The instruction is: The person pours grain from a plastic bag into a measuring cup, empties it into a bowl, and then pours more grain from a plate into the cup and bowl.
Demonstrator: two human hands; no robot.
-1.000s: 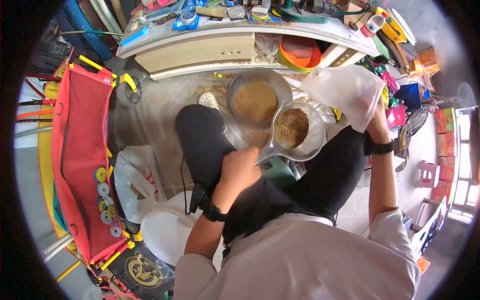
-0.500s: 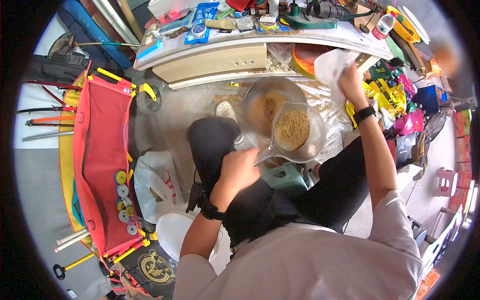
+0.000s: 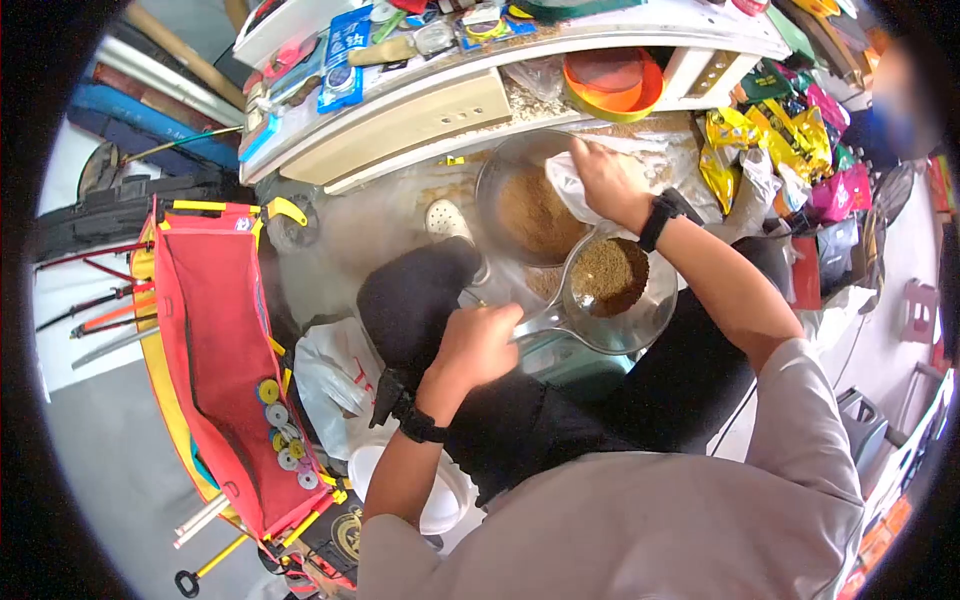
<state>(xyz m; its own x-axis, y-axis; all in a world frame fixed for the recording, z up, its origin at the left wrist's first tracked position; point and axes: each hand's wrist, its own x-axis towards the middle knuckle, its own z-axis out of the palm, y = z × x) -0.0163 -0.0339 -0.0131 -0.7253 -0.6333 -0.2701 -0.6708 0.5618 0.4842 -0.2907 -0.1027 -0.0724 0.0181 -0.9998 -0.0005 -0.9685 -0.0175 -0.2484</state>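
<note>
My left hand [image 3: 478, 345] is closed around the handle of a clear pitcher [image 3: 652, 325], held over my lap. Yellowish-brown granules [image 3: 603, 272] lie inside the pitcher, with a darker brown patch beside them. Just beyond it, a large round basin [image 3: 487, 200] on the floor holds fine brown powder [image 3: 545, 215]. My right hand [image 3: 612, 185] grips a crumpled white plastic bag [image 3: 568, 190] above the basin's right side. The bag's lower end hangs over the powder, and its opening cannot be made out.
A cluttered workbench [image 3: 400, 95] stands ahead, with orange tubs [image 3: 615, 85] on its lower shelf. Yellow bags [image 3: 790, 140] are piled at the right. On the left are a red fabric carrier [image 3: 215, 340], a white plastic bag [image 3: 335, 375] and a white bucket [image 3: 440, 500].
My right hand has brought the white bag left and down, from beside the shelf to over the basin. The pitcher has shifted slightly toward me, and a dark brown patch now shows in it.
</note>
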